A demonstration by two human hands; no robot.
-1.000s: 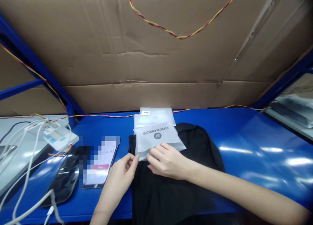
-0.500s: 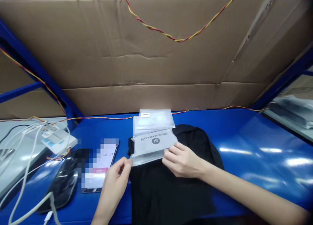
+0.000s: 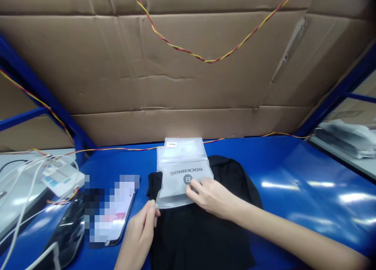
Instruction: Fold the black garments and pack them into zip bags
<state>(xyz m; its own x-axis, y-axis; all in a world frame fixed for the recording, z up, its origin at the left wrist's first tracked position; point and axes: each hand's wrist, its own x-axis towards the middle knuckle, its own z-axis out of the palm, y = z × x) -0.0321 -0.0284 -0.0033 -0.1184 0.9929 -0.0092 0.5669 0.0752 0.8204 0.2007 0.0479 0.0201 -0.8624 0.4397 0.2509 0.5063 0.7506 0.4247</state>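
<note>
A translucent ROCKBROS bag (image 3: 176, 180) lies on a black cloth item (image 3: 202, 238), its printing upside down. My left hand (image 3: 141, 227) pinches the bag's near left corner between thumb and fingers. My right hand (image 3: 210, 195) rests on the bag's near right part, fingers bent beside the round logo; whether they grip the film is hard to tell. Just behind it lies another clear bag (image 3: 185, 148) with a small white label, against the cardboard.
A phone (image 3: 117, 215), partly pixelated, lies left of my left hand. Further left are a black glossy object (image 3: 69, 231), white cables and a white box (image 3: 63, 180). Packed clear bags (image 3: 346, 138) sit at the far right. A cardboard wall (image 3: 176, 86) stands behind.
My right hand has moved left over the bag, from its right edge to near the logo. The bag now lies flatter, its near edge spread out. The view has shifted slightly.
</note>
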